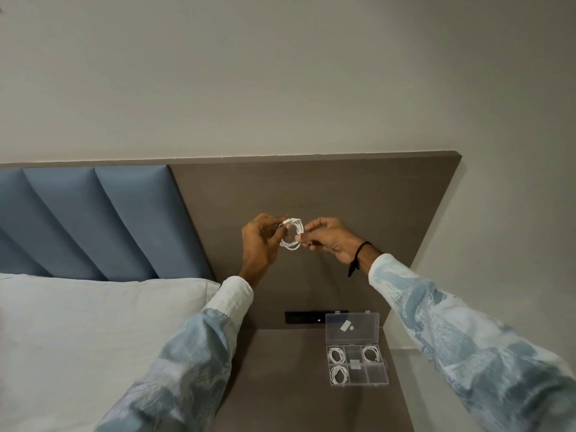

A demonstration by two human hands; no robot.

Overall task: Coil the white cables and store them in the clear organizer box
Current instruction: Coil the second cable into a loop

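Observation:
A white cable (293,235) is wound into a small coil and held up in the air in front of the brown headboard panel. My left hand (260,241) pinches its plug end at the coil's upper left. My right hand (327,236) grips the coil's right side. Far below, the clear organizer box (378,374) stands on the bedside table with its lid (352,327) propped open. Three coiled white cables lie in its compartments: back left (335,354), back right (371,353) and front left (339,374).
The brown bedside table (290,385) holds the box at its right side. A black switch panel (304,317) sits on the wall panel behind it. The bed with a white sheet (93,338) lies to the left, below blue headboard cushions (93,219).

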